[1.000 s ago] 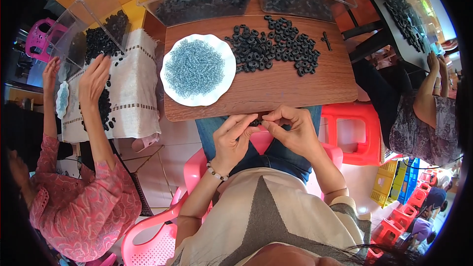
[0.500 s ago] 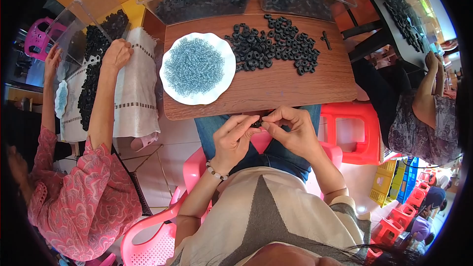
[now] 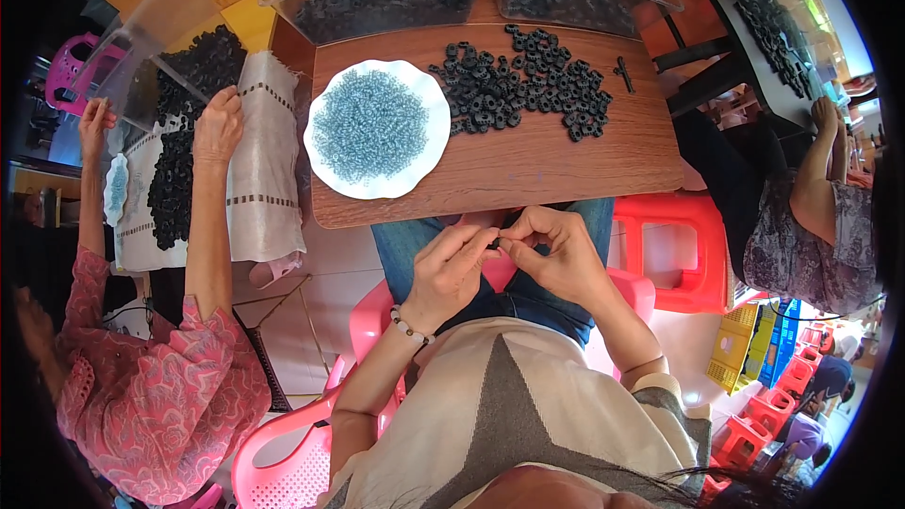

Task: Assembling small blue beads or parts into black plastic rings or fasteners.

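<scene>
My left hand (image 3: 445, 273) and my right hand (image 3: 558, 251) meet over my lap, just off the table's near edge. Between their fingertips is a small black plastic part (image 3: 493, 244), pinched from both sides and mostly covered by the fingers. On the brown table (image 3: 424, 205) in front of me, a white scalloped plate (image 3: 325, 181) holds a heap of tiny blue-grey pieces (image 3: 370, 125) that look like springs. To its right lies a loose spread of black ring-like parts (image 3: 528, 85). A thin black stick-like piece (image 3: 625, 74) rests apart at the right.
Two clear bins (image 3: 391, 5) of black parts stand along the table's far edge. At left, a co-worker's hands (image 3: 219, 127) hold a clear bin over a cloth-covered table (image 3: 259, 155). Another person's arm (image 3: 818, 165) is at right, near a red stool (image 3: 674, 250).
My hands stay together, with the fingers shifting slightly around the black part. The co-worker at left has moved both hands, and the clear bin there sits differently.
</scene>
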`<action>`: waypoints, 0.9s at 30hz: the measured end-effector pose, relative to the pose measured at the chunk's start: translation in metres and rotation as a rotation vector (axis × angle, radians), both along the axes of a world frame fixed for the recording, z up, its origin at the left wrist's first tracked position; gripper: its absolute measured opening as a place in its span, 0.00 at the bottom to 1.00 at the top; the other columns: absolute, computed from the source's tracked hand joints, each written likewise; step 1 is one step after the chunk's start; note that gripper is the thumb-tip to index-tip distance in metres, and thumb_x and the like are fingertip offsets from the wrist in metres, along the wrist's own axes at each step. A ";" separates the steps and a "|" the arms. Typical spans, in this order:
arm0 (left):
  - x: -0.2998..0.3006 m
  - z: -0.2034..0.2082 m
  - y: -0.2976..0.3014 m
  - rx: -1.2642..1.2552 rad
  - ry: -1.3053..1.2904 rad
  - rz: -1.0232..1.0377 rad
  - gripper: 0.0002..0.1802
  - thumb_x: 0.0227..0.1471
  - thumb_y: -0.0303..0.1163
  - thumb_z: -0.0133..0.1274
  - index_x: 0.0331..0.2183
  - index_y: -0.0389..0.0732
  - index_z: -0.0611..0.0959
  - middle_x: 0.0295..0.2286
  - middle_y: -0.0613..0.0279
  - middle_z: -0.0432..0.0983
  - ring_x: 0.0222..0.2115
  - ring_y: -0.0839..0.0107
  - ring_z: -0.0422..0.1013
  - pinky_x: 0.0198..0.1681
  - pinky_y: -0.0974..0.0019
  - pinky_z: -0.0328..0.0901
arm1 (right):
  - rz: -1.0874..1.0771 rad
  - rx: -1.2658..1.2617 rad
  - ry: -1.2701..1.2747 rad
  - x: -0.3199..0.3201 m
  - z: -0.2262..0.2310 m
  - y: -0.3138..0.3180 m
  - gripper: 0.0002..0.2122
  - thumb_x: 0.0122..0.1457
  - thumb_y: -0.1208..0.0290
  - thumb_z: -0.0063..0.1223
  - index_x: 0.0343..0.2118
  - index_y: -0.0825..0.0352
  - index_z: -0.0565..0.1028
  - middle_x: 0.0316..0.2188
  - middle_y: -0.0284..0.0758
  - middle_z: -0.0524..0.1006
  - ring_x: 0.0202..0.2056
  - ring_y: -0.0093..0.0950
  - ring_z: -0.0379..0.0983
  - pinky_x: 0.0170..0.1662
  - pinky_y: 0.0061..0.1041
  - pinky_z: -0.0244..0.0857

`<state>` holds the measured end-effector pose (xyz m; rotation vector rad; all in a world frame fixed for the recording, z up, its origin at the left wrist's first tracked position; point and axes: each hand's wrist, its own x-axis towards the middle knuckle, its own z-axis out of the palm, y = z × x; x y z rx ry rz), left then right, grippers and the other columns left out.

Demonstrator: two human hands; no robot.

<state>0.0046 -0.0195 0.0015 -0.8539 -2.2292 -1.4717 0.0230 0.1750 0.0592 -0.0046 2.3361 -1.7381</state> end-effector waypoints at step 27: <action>0.003 0.035 0.016 -0.060 -0.005 -0.030 0.17 0.45 0.30 0.69 0.40 0.41 0.90 0.41 0.62 0.79 0.50 0.54 0.72 0.51 0.54 0.69 | 0.277 -1.153 -0.379 0.000 -0.056 0.023 0.26 0.65 0.57 0.61 0.57 0.74 0.75 0.51 0.40 0.80 0.51 0.28 0.77 0.57 0.31 0.71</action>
